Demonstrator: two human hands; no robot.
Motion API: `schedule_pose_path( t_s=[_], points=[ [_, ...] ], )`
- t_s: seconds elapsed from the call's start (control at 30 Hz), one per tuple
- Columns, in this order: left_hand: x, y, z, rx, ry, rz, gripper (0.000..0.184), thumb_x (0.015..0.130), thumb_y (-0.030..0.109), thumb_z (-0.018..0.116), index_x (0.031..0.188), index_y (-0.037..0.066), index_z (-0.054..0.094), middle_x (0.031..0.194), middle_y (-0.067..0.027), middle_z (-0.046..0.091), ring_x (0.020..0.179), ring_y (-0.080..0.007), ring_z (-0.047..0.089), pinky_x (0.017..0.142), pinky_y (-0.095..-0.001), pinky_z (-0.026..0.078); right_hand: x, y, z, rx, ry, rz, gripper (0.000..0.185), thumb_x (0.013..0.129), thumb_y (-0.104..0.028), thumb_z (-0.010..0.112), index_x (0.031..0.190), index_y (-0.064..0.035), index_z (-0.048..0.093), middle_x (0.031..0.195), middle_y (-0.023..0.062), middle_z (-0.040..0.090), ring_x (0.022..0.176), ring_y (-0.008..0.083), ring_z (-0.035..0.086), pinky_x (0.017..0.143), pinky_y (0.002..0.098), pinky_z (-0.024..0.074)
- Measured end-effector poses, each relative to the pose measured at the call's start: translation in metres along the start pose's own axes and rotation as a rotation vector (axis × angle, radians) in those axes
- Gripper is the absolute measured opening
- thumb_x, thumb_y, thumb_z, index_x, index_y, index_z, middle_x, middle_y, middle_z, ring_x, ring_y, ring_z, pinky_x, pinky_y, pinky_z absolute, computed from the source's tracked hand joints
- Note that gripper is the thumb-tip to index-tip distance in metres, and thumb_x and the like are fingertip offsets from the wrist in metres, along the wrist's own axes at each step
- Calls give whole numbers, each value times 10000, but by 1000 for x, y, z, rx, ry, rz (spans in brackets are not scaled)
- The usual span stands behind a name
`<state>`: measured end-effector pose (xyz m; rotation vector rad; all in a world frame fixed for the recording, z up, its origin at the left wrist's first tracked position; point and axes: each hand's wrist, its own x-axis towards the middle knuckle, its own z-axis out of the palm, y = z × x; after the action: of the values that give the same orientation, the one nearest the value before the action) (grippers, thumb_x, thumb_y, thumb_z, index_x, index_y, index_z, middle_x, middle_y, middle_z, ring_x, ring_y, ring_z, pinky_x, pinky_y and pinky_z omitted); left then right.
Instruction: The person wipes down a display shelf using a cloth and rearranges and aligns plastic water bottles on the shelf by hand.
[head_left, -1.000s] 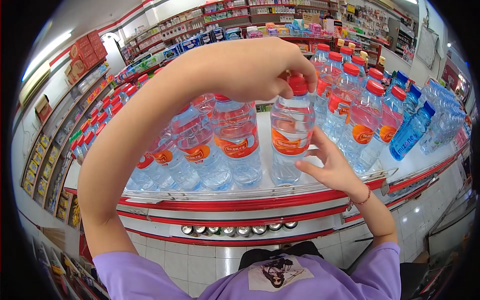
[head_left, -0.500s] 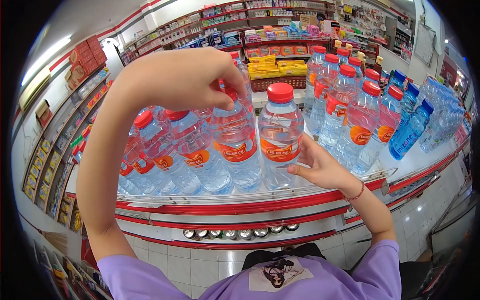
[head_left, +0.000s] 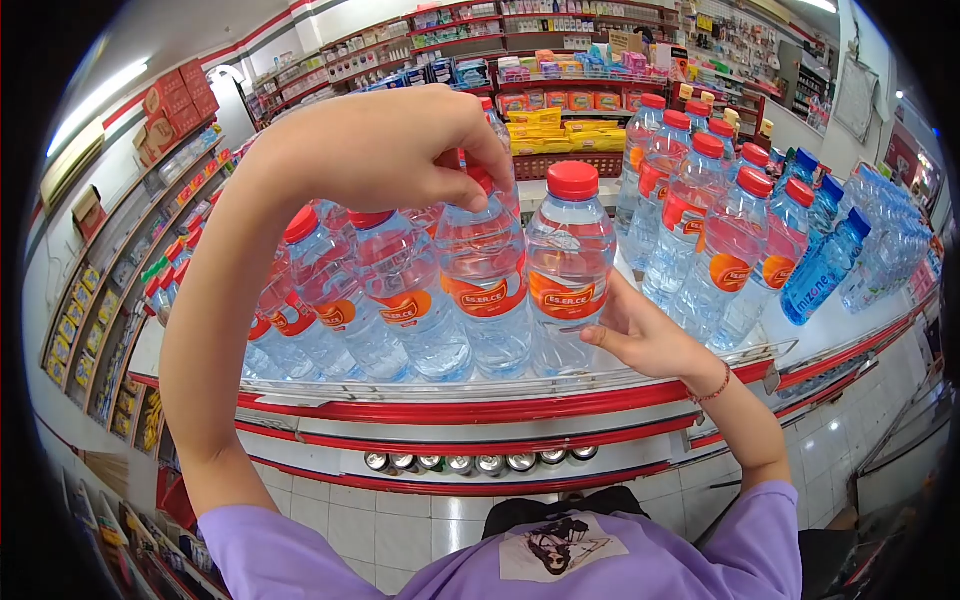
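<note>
Bent over the front row, my left hand [head_left: 420,145] has its fingers curled round the red cap of a labelled water bottle [head_left: 485,290]; the hand hides most of that cap. Just to its right stands another red-capped bottle [head_left: 570,270], upright on the white shelf top [head_left: 630,375]. My right hand [head_left: 640,330] is at the lower right side of this bottle, thumb in front and the other fingers partly hidden behind it. More red-capped bottles [head_left: 400,290] stand in rows to the left, close against each other.
A second group of red-capped bottles [head_left: 690,215] stands to the right, with blue Mizone bottles [head_left: 825,270] and wrapped bottles [head_left: 890,235] beyond. A wire rail and red edge [head_left: 500,410] run along the front. Cans [head_left: 490,464] sit below. Yellow packets [head_left: 590,135] lie behind.
My left hand has moved left, off the cap of the right-hand bottle and onto its neighbour's. That bottle has shifted slightly left, and my right hand has come against its side.
</note>
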<state>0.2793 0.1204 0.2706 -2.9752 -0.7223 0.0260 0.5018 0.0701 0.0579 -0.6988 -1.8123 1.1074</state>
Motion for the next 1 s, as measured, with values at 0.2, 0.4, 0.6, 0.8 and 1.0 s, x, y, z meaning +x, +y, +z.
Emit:
schedule_pose_path(
  t_s=[0.2, 0.4, 0.6, 0.8, 1.0],
  points=[
    [-1, 5, -1, -5, 38, -60, 282, 833, 170, 612, 1075, 27, 632, 898, -126, 661, 756, -208, 636, 724, -321, 512, -1, 0, -3, -33, -37, 46, 795, 871, -60, 554, 1434, -47, -8, 1452, 171, 202, 1334, 231, 258, 1107, 349, 193],
    [18, 18, -11, 210, 350, 9, 296, 847, 230, 610, 1092, 66, 629, 995, -97, 641, 859, -204, 607, 745, -326, 484, -35, -57, 8, -442, 195, 9, 751, 857, -24, 510, 1432, -27, 28, 1381, 241, 331, 1280, 335, 356, 1061, 384, 262],
    [90, 70, -18, 132, 380, 277, 308, 862, 249, 588, 1102, 58, 617, 992, -122, 637, 864, -249, 608, 762, -348, 481, -67, -130, -43, -1273, 745, -208, 497, 746, 101, 523, 1227, -23, 515, 1265, 145, 511, 1204, 290, 465, 1009, 370, 327],
    [163, 98, 2, 125, 179, 383, 343, 850, 280, 594, 1109, 56, 609, 969, -157, 629, 882, -272, 618, 764, -371, 497, -77, -128, -113, -1126, 710, -27, 439, 814, -7, 545, 1247, -36, 483, 1212, 129, 529, 1143, 244, 500, 935, 352, 407],
    [175, 84, 7, -61, 104, 435, 316, 787, 193, 661, 1076, 66, 633, 929, -145, 629, 850, -232, 617, 744, -345, 500, -81, -129, -148, -778, 470, 17, 374, 848, -40, 543, 1219, -58, 498, 1209, 48, 522, 1108, 146, 496, 892, 304, 433]
  ],
)
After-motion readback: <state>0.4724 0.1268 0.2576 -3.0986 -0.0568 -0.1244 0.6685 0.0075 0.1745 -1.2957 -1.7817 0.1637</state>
